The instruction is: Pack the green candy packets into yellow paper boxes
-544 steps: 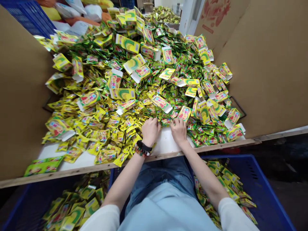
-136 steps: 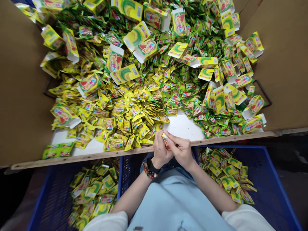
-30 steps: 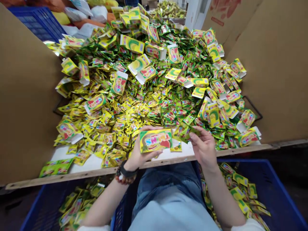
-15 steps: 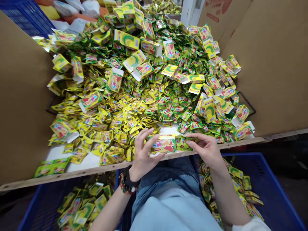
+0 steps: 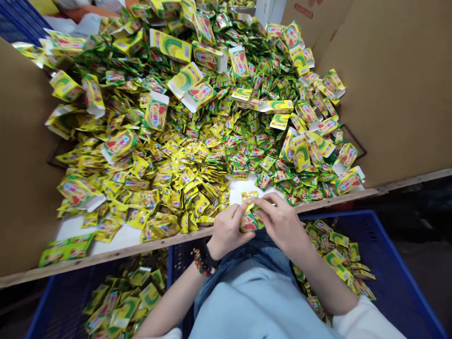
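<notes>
A small printed candy box [image 5: 248, 222], green and red on its visible face, is at the table's front edge between my two hands. My left hand [image 5: 230, 228] is closed around its left end, thumb along the near side. At the box's right end, the bent fingers of my right hand [image 5: 282, 225] press in and cover that end. Just behind the fingertips is a yellow sachet [image 5: 249, 195] over the white tabletop [image 5: 240, 186]; whether a finger touches it I cannot tell. Yellow sachets [image 5: 187, 188] are heaped to the left, green sachets [image 5: 259, 146] to the right.
Several open, empty-looking boxes [image 5: 156, 110] lie across the heap. Cardboard walls [image 5: 399, 94] flank the table. Below the wooden edge [image 5: 120, 252] are blue crates [image 5: 388, 263] with filled-looking boxes [image 5: 123, 301]. A green strip of packets [image 5: 65, 249] lies front left.
The box has moved nearer my body and turned. My right hand has come left to its end; the green sachets it held beside the box no longer show. The view has shifted slightly.
</notes>
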The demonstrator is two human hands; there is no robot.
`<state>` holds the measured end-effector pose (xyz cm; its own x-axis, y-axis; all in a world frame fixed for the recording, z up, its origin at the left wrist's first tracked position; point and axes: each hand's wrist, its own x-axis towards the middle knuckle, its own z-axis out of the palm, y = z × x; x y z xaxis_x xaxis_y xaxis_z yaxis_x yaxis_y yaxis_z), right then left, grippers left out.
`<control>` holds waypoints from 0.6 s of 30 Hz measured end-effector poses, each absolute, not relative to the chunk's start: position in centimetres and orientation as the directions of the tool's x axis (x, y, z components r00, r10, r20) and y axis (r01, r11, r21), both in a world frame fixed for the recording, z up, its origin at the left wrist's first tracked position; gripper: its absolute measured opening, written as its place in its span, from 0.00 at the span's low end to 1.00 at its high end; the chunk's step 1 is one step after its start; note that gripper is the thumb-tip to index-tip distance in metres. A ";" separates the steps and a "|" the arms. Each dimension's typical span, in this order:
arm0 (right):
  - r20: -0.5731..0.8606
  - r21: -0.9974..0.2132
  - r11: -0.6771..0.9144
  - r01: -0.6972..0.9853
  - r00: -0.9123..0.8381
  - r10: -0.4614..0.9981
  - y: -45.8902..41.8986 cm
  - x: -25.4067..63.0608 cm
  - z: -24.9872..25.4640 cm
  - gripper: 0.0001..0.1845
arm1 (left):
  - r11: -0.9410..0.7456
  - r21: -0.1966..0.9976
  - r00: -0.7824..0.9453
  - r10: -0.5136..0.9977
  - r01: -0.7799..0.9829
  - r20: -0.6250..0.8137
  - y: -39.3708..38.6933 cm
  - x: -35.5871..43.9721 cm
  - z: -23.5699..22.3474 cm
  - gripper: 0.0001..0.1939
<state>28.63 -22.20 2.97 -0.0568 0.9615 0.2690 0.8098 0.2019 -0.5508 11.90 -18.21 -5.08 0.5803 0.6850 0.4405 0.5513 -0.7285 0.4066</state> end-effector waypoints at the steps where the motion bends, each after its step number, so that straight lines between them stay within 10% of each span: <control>1: 0.330 -0.529 0.224 0.819 -0.046 0.943 -22.3 28.2 2.7 0.19 | -0.718 0.459 0.559 0.696 0.523 0.451 -18.5 12.2 -5.4 0.31; 7: 0.665 -0.514 0.432 0.741 0.027 0.746 -22.4 27.4 -0.5 0.20 | -0.605 0.719 0.386 0.788 0.341 0.480 -19.2 13.0 -6.1 0.32; 18: 0.535 -0.444 0.183 0.877 0.096 0.839 -23.5 25.8 -0.2 0.14 | -0.536 0.793 0.299 0.838 0.289 0.457 -19.5 13.9 -7.5 0.31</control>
<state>25.78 -23.51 -0.20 0.0956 0.8392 0.5354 0.8773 0.1830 -0.4436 13.94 -19.53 -7.48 0.2989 0.8378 0.4570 0.2891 -0.5359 0.7933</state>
